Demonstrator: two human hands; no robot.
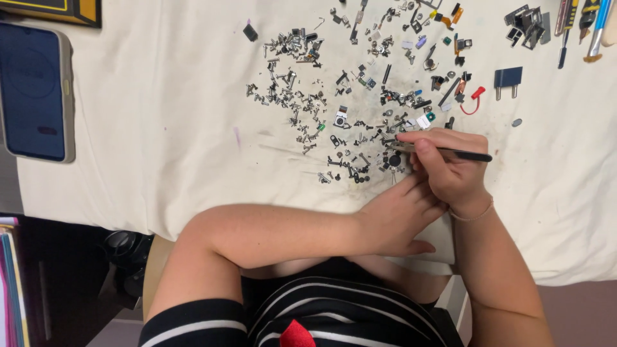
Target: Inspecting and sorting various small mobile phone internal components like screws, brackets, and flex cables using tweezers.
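Observation:
My right hand (450, 167) grips a thin black pair of tweezers (450, 152), tip pointing left into a scatter of tiny screws and small metal and electronic parts (347, 109) on a cream cloth (160, 128). The tweezers' tip lies by a small round black part (394, 159). My left hand (398, 218) rests flat on the cloth's near edge, tucked under my right hand, fingers together, holding nothing.
A smartphone in a grey case (33, 90) lies at the far left. Hand tools (578, 26) and a blue two-pin plug (508, 78) sit at the top right, a red looped wire (474, 99) beside them. A coloured folder stack (11, 283) is low left.

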